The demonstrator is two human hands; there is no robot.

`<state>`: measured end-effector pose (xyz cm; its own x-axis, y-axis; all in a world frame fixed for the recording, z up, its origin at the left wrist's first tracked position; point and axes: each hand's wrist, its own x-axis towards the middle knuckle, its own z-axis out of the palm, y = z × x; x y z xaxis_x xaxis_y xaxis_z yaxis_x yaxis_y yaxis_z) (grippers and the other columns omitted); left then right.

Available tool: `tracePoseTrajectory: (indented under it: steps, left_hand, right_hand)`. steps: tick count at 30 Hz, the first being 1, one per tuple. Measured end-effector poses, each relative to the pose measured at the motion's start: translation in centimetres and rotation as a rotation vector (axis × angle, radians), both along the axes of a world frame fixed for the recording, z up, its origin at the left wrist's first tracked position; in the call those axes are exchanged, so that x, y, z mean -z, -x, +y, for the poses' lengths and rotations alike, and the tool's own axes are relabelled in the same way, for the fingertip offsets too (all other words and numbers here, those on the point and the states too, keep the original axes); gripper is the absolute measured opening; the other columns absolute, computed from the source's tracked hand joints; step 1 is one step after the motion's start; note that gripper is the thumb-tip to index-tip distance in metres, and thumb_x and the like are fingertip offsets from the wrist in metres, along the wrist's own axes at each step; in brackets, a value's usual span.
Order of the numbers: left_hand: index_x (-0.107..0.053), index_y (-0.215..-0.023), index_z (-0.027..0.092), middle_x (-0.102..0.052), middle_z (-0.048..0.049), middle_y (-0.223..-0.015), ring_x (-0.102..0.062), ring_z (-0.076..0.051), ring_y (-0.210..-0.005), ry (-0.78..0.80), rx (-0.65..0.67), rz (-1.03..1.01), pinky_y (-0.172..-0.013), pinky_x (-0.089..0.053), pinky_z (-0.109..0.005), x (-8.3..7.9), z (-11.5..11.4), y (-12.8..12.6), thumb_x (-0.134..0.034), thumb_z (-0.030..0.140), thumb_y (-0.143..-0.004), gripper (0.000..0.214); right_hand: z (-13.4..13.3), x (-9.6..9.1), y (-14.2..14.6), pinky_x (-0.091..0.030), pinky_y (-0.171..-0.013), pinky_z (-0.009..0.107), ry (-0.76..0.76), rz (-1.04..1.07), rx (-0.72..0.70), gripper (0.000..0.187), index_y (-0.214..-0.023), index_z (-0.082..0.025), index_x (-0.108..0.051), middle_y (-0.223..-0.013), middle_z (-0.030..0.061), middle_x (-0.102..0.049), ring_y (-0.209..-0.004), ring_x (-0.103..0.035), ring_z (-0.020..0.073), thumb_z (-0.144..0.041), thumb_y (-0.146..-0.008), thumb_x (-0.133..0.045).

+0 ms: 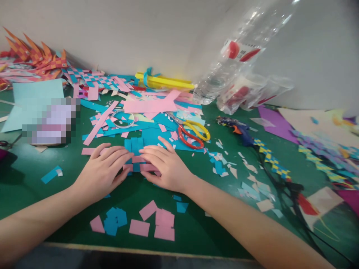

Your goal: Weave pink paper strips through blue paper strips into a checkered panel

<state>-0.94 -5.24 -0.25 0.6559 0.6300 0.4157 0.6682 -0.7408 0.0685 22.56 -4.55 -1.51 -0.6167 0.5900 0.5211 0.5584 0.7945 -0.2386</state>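
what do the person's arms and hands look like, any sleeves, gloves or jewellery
Both are bare. The left hand and the right hand wear no gloves, and no ring, watch or bracelet shows on them. The left forearm and the right forearm are uncovered down to the picture's edge, so no sleeve is in view. No markings or straps can be seen.

woven blue-pink paper strips point(135, 146), flat, half-covered
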Motion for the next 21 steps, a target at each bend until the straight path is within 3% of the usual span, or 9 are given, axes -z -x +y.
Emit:
tracePoseTrajectory:
  steps: [4, 8, 12, 17, 21]
  left_hand:
    - [-0.053, -0.132, 0.018, -0.064, -0.0091, -0.130, -0.058, -0.025, -0.123, 0.062, 0.109, 0.018, -0.107, -0.040, -0.046, -0.27, -0.02, -0.28, -0.047, 0.024, -0.097, 0.036]
    - [-0.051, -0.134, 0.019, -0.062, -0.0086, -0.134, -0.057, -0.023, -0.124, 0.147, 0.154, 0.080, -0.108, -0.043, -0.046, -0.23, 0.05, -0.32, -0.044, 0.025, -0.099, 0.037]
    - [-0.052, -0.135, 0.018, -0.064, -0.0094, -0.131, -0.060, -0.024, -0.120, 0.164, 0.136, 0.056, -0.105, -0.046, -0.046, 0.11, 0.17, -0.21, -0.046, 0.025, -0.098, 0.038]
    - [-0.046, -0.141, 0.022, -0.065, -0.0085, -0.128, -0.062, -0.024, -0.117, 0.168, 0.121, 0.019, -0.098, -0.053, -0.042, 0.27, 0.18, -0.10, -0.047, 0.025, -0.097, 0.044]
    - [-0.058, -0.131, 0.023, -0.063, -0.0105, -0.129, -0.063, -0.027, -0.113, 0.127, 0.131, 0.048, -0.093, -0.055, -0.044, 0.31, 0.18, -0.11, -0.045, 0.024, -0.097, 0.036]
  right_hand:
    - [-0.22, -0.18, 0.04, -0.024, -0.120, 0.052, -0.088, 0.087, 0.113, 0.014, -0.091, -0.021, -0.066, -0.097, 0.0026, -0.075, -0.096, -0.068, 0.0192, -0.024, -0.092, -0.052]
    - [0.00, -0.12, -0.13, -0.027, -0.117, 0.050, -0.156, 0.077, 0.155, 0.020, -0.072, -0.023, -0.063, -0.090, -0.0012, -0.076, -0.089, -0.067, 0.0178, -0.024, -0.090, -0.055]
    - [0.21, -0.06, -0.18, -0.033, -0.110, 0.048, -0.221, 0.042, 0.185, 0.017, -0.076, -0.023, -0.067, -0.090, -0.0010, -0.076, -0.088, -0.065, 0.0189, -0.023, -0.089, -0.057]
    - [0.12, -0.16, -0.12, -0.034, -0.108, 0.048, -0.160, -0.021, 0.138, 0.019, -0.086, -0.022, -0.071, -0.098, -0.0001, -0.076, -0.089, -0.064, 0.0186, -0.025, -0.093, -0.054]
    - [0.11, 0.00, -0.10, -0.034, -0.107, 0.047, -0.147, -0.035, 0.128, 0.017, -0.091, -0.022, -0.071, -0.104, 0.0014, -0.075, -0.092, -0.063, 0.0187, -0.026, -0.093, -0.054]
